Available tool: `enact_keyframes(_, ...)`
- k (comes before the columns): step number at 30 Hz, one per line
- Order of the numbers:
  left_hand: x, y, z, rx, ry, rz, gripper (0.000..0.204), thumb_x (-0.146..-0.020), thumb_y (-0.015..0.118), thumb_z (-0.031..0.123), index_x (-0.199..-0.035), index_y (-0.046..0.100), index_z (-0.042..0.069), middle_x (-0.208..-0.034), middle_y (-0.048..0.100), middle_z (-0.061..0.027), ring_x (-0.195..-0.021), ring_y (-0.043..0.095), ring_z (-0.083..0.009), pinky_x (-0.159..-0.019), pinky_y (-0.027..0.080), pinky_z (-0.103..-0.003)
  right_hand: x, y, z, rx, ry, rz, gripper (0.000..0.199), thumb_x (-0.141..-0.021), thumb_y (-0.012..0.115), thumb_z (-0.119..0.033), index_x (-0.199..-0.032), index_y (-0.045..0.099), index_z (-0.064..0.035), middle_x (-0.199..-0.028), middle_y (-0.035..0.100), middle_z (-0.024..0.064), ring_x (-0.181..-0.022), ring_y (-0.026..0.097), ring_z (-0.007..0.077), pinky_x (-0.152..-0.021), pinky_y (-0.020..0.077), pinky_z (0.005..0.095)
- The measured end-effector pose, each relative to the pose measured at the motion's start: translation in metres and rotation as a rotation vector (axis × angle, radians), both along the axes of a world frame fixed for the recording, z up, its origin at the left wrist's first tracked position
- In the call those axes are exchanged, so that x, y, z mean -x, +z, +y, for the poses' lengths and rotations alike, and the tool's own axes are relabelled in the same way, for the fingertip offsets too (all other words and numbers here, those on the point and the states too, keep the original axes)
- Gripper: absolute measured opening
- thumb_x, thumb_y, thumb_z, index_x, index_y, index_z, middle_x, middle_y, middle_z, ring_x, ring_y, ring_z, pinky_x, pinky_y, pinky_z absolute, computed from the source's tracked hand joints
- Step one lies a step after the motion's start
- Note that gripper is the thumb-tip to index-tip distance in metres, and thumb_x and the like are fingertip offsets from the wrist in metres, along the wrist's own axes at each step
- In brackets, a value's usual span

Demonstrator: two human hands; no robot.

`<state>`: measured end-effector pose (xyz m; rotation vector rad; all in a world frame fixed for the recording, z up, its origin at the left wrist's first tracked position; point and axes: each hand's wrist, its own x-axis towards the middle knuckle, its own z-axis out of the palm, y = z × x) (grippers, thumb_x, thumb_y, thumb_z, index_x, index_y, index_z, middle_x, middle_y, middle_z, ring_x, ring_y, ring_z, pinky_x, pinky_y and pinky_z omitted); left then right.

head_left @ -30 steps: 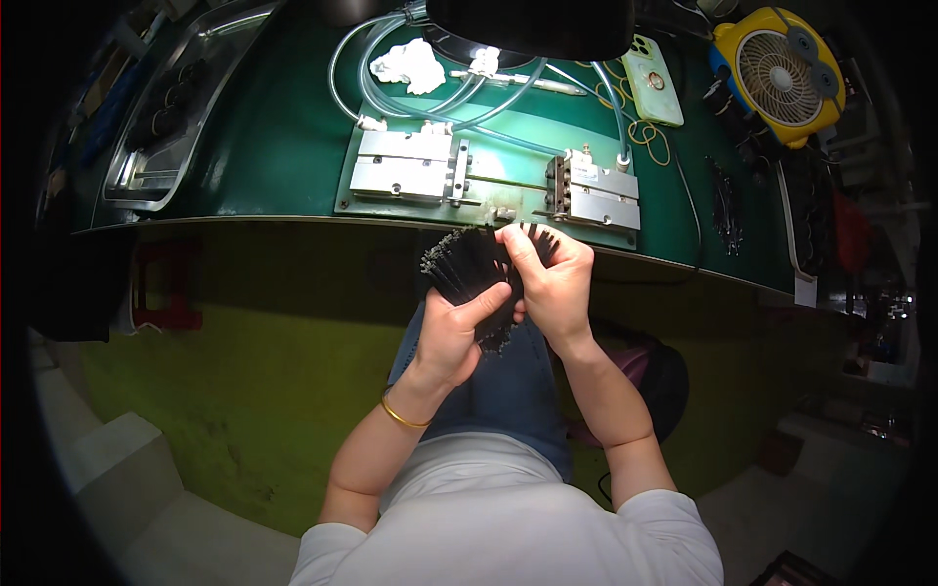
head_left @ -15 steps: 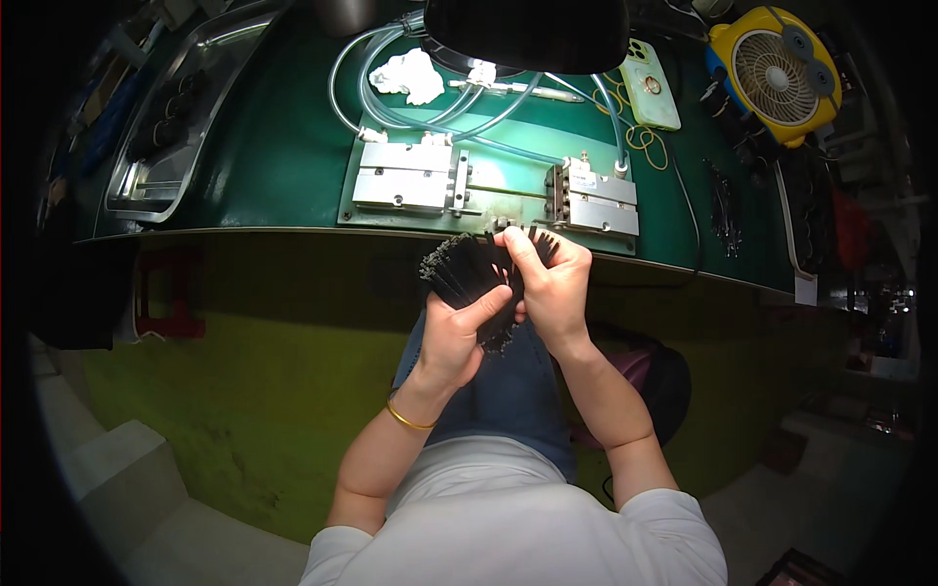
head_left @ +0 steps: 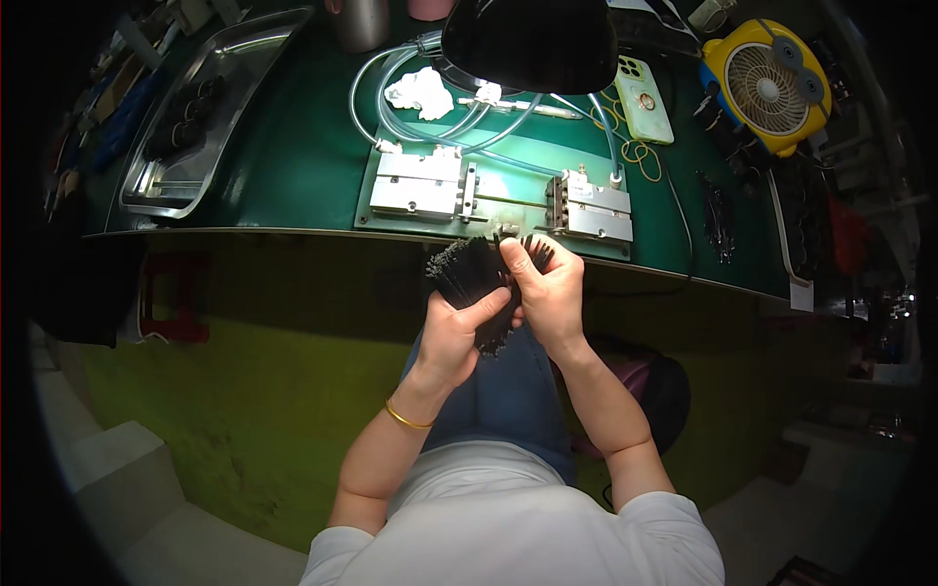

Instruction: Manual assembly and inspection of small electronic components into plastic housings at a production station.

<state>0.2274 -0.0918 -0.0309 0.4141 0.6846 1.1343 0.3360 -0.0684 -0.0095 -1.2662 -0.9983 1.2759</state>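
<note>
In front of the bench edge I hold a thick bundle of thin black strands (head_left: 469, 280), fanned out, with small greyish tips on its left side. My left hand (head_left: 451, 337) is closed round the lower part, its thumb lying across the strands. At the right side of the bundle my right hand (head_left: 553, 293) pinches some strands between thumb and fingers; their dark ends stick out past its fingertips. The exact kind of strand is too small to make out. Just beyond my hands sits a metal fixture with a left clamp block (head_left: 418, 184) and a right clamp block (head_left: 598, 207).
A black lamp head (head_left: 528, 44) overhangs the green bench (head_left: 283, 161). Clear tubes (head_left: 366, 93) run to the fixture. At left lies a metal tray (head_left: 186, 200) with dark coils; at right are a phone (head_left: 645, 103), a yellow fan (head_left: 767, 88) and loose black strands (head_left: 718, 220).
The bench and its things sit slightly lower in the picture, as the view has tilted. Both hands keep their hold on the bundle, with only a slight shift of the right hand.
</note>
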Motion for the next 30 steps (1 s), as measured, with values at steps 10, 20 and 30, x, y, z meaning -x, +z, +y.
enact_keyframes(10, 0.000, -0.003, 0.000, 0.030, -0.006, -0.043, 0.013, -0.077, 0.058, -0.001, -0.090, 0.056, -0.001, -0.078, 0.059, -0.0079, -0.063, 0.058, -0.0160, -0.058, 0.049, -0.027, 0.002, 0.006, -0.003, -0.025, 0.009, -0.050, 0.019, -0.084, 0.057, -0.016, -0.077, 0.063, 0.0009, -0.052, 0.053, -0.0001, -0.036, 0.043, 0.0041, -0.030, 0.0318, 0.0181)
enact_keyframes(20, -0.005, -0.010, -0.002, 0.032, 0.017, -0.075, 0.015, -0.079, 0.057, -0.001, -0.094, 0.055, -0.001, -0.080, 0.059, -0.0075, -0.065, 0.058, -0.0157, -0.060, 0.049, -0.027, 0.003, 0.002, 0.001, 0.017, -0.039, -0.059, 0.020, -0.085, 0.055, -0.017, -0.077, 0.064, -0.0003, -0.056, 0.056, 0.0013, -0.036, 0.043, 0.0036, -0.030, 0.0310, 0.0179)
enact_keyframes(30, -0.007, -0.012, 0.000, 0.022, 0.026, -0.081, 0.020, -0.079, 0.057, -0.001, -0.099, 0.054, -0.001, -0.083, 0.059, -0.0073, -0.068, 0.058, -0.0155, -0.064, 0.050, -0.027, 0.001, -0.001, 0.005, 0.049, -0.056, 0.002, 0.021, -0.083, 0.056, -0.016, -0.072, 0.063, -0.0002, -0.052, 0.054, 0.0006, -0.034, 0.041, 0.0035, -0.029, 0.0286, 0.0185)
